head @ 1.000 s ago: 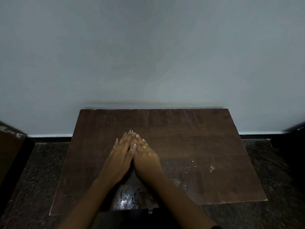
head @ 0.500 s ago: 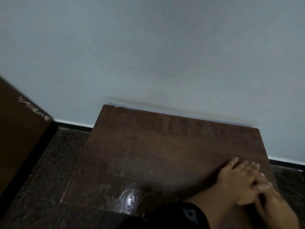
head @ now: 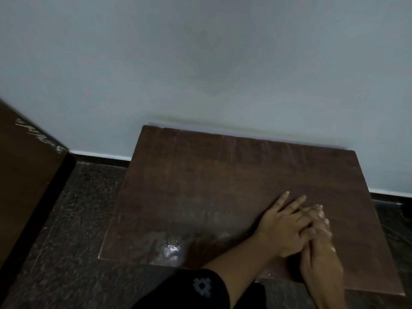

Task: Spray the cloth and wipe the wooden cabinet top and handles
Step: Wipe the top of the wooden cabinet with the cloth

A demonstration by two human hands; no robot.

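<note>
Head cam looks down on the wooden cabinet top (head: 223, 186), a dark brown slab pushed up against a pale wall (head: 200, 63), with speckled dark floor (head: 73, 219) around it. Both hands sit on the near right part of the top, pressed flat with fingers stretched out, palms down on the wood. The left hand (head: 283, 228) reaches in from the near side, its arm coming out of a black sleeve (head: 200, 288) with a small white pattern, and it lies partly over the right hand (head: 318, 241), so the two are touching and overlapped. Neither one is gripping anything I can make out, and if there's a cloth under them it's hidden, so can't say. The right hand's knuckles look shiny, maybe wet. Over on the near left of the top there's a wet patch (head: 169, 248) catching the light, with smeary streaks beside it. Far left edge of the shot shows another brown furniture piece (head: 24, 175) with scuffed pale marks near its corner, well apart from the cabinet.
</note>
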